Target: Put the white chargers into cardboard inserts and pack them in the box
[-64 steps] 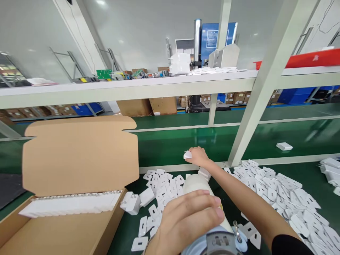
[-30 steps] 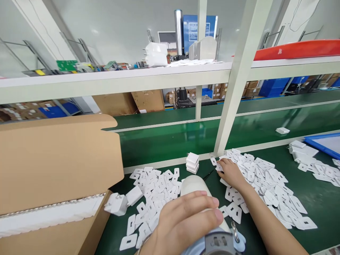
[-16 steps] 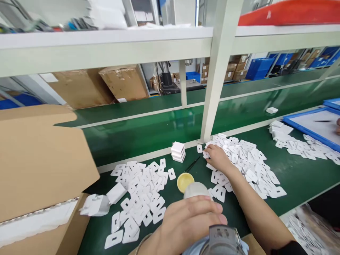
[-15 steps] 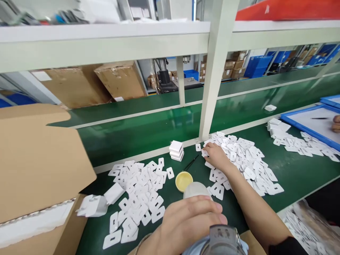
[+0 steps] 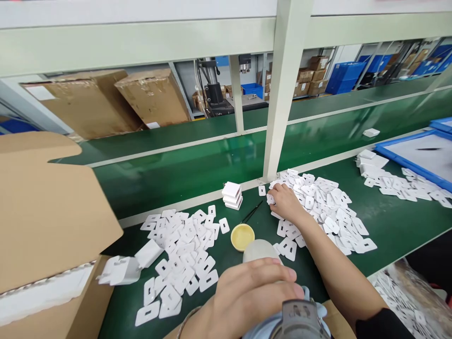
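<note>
Left hand (image 5: 256,289) closed round a pale bottle (image 5: 262,250) at bottom centre, fingers wrapped over its side; light-blue collar and grey cap end towards camera, bottle tilted. Bracelet on that wrist. Right hand (image 5: 285,203) on the left edge of the right-hand heap of white slotted plates (image 5: 323,200), palm down, fingers bent; fingertips partly hidden, so can't tell if that grip has a plate or is just touching. Black sleeve on right arm.

Heap is spread on the green worktop (image 5: 384,226), near the foot of the cream post (image 5: 280,99). Single slotted plate (image 5: 262,190) just left of the heap, apart from it. Further left, stack of white adapter housings (image 5: 232,195), piled on each other. Black tweezers (image 5: 252,212) lie between stack and right hand, lower end near a shallow yellow bowl (image 5: 242,237), which sits just beyond the bottle.

Second pile of slotted plates (image 5: 187,249) left of the bowl, overlapping, several flat at the near end. White plug adapters (image 5: 123,270) between that pile and an open cardboard box (image 5: 56,207), lid up, white liner inside. Far right: blue-framed tray (image 5: 383,149), dark slim tool (image 5: 429,149) on it, more white parts (image 5: 409,186) alongside.
</note>
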Demonstrator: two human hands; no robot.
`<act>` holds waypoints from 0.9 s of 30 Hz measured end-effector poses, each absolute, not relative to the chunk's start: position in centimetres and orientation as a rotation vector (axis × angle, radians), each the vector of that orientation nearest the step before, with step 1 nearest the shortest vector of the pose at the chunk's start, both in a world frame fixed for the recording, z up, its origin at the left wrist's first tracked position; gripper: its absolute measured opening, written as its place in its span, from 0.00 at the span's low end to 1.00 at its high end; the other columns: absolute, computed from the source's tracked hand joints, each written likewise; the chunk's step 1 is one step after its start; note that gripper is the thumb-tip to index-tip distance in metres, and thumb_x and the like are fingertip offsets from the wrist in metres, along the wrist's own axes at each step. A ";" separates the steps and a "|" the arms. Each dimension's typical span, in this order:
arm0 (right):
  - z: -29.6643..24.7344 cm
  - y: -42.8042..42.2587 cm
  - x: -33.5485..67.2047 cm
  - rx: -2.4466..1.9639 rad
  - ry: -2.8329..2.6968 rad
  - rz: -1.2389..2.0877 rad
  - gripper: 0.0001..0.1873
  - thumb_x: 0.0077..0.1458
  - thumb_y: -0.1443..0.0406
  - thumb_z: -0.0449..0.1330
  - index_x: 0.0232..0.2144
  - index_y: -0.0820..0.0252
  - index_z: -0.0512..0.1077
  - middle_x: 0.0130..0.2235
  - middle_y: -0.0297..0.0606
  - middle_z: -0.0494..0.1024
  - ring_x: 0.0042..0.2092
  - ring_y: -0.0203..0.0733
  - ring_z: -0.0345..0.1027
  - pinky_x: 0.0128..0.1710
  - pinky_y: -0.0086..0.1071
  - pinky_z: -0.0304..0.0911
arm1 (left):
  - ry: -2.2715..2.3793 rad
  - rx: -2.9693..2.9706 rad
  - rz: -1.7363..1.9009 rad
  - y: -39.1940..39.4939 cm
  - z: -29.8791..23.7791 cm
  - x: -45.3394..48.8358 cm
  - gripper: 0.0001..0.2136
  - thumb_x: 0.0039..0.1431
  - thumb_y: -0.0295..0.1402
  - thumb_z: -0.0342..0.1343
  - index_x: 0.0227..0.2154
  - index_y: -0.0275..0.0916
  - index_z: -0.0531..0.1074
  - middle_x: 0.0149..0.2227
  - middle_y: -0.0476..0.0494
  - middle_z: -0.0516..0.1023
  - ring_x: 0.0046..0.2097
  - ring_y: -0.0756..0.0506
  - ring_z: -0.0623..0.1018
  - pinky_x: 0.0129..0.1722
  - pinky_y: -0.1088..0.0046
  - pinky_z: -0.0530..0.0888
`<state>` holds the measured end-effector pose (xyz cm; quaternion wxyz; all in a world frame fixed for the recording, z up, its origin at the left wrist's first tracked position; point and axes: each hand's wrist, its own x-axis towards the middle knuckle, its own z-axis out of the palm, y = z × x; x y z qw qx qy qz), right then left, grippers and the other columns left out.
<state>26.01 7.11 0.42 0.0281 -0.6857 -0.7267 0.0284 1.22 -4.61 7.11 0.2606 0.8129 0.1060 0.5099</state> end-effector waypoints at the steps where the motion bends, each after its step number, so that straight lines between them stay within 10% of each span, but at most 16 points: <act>1: 0.4 7.1 26.0 -2.116 -2.241 0.087 0.16 0.60 0.71 0.63 0.51 0.64 0.77 0.53 0.53 0.75 0.54 0.60 0.66 0.53 0.47 0.65 | 0.291 2.199 1.380 -4.6 7.1 1.2 0.16 0.74 0.40 0.49 0.57 0.42 0.73 0.45 0.45 0.88 0.47 0.42 0.88 0.53 0.66 0.85; 27: 0.3 7.1 25.3 -2.060 -2.231 0.088 0.14 0.61 0.69 0.62 0.49 0.64 0.77 0.50 0.51 0.75 0.53 0.57 0.66 0.55 0.46 0.62 | 0.295 2.232 1.372 -4.5 7.7 1.0 0.21 0.71 0.50 0.54 0.59 0.44 0.70 0.44 0.48 0.89 0.46 0.42 0.88 0.56 0.69 0.84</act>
